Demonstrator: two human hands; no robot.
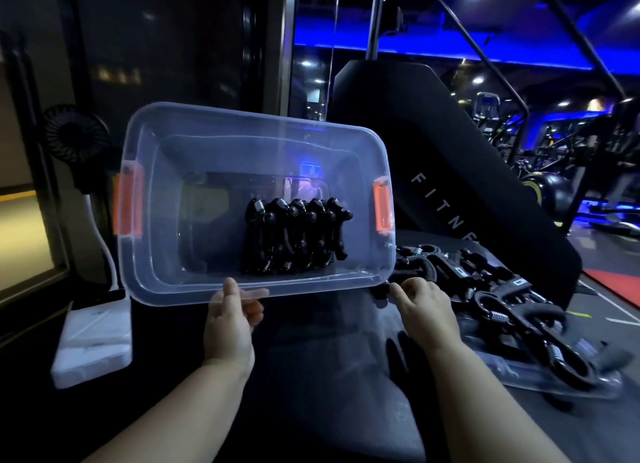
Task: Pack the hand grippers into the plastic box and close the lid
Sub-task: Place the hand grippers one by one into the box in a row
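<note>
A fan [74,140] stands far left. The left hand [230,320] pinches the near rim of the tilted box [173,294], which holds a row of grippers [294,234]. The right hand [427,310], fingers curled, meets its near right corner; grip unclear. Loose grippers [519,310] lie right.

Tilted clear box [194,255], black grippers [294,236] inside

Clear rectangular plastic box [162,185], colourless; orange latch clips [382,208]. Black hand grippers [294,236], silvery coil springs [259,205]. White foam block [93,341], plain.
</note>
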